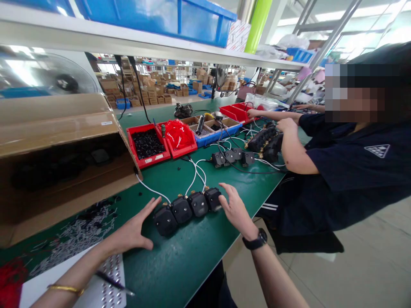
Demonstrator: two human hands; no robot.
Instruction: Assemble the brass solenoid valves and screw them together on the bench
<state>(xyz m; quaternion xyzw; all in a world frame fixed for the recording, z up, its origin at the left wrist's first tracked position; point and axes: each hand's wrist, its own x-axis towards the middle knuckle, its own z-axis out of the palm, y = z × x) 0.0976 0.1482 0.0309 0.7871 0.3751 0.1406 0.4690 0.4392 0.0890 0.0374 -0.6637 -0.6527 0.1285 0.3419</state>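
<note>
Several black boxy units (182, 209) with brass fittings and white cables stand in a row on the green table (180, 252). To the left of the row, my left hand (136, 229) is open, thumb and fingers spread, holding nothing. At the right end, my right hand (236, 209) has its fingers apart beside the last black unit (212, 199); whether a fingertip touches it is hard to tell. A white sheet with rows of metal studs (112, 278) lies under my left forearm, with a dark pen-like tool (112, 282) on it.
An open cardboard box (58, 124) holds dark parts at the left. Behind the units are red bins (149, 161) and a blue divided tray (205, 140). More black units (229, 157) lie before a person (353, 171) on the right. A shelf (128, 40) crosses above.
</note>
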